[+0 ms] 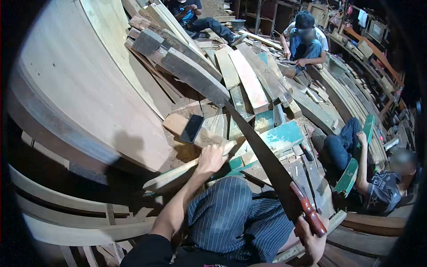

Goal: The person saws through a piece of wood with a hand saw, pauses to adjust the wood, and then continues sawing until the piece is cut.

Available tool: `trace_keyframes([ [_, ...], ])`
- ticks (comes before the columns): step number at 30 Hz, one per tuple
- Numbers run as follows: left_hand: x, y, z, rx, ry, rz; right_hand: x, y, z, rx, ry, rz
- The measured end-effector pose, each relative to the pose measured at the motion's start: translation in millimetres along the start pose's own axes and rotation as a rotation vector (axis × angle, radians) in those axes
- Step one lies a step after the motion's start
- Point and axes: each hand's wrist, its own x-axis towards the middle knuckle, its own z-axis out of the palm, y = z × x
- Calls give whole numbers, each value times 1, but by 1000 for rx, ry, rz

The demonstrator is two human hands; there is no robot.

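Observation:
My right hand [311,238] is closed at the red-brown wooden handle of a handsaw [269,158]. Its long dark blade slants up and to the left, the narrow tip reaching the end of a grey timber beam [195,75]. With fingers bent over its upper edge, my left hand [211,159] grips a pale wooden board [175,175] in front of my knees. Just beyond that hand, a black smartphone [192,129] leans on a wood block [175,123]. A board with worn green paint [284,135] lies behind the saw blade.
A large curved wooden panel [84,89] fills the left side. Stacked planks [249,80] lie ahead. One person [307,42] crouches at the back, another [191,18] sits at the upper left. At right, a person [387,187] holds a green board [349,175]. A dark-handled tool [307,152] lies nearby.

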Motion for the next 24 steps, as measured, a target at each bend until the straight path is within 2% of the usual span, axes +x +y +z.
trace_keyframes([
  [1,-3,4,3,34,4,-8,-1,-13,0,38,-84,72],
  [2,-6,8,5,69,7,-16,-7,-25,21,17,98,-26],
  [6,-6,2,6,65,27,-11,35,-28,51,-69,-107,-55],
  [7,-2,-3,3,44,43,2,42,-34,58,-55,-136,-80],
  [8,1,-6,1,13,-8,-56,43,-48,67,-99,-80,-88],
  [11,4,-15,-1,-22,66,24,53,-39,69,-107,-206,-127],
  [15,2,-5,-14,-26,-7,-11,48,-44,64,-318,-293,-331],
  [18,3,-14,0,21,22,31,41,-45,56,-287,-340,-357],
  [21,1,-20,6,-13,-2,104,32,-49,47,-288,-320,-398],
  [22,0,-16,4,-3,-40,103,24,-54,43,-233,-306,-240],
  [24,-3,-11,-1,29,-76,130,13,-59,43,-420,-162,-294],
])
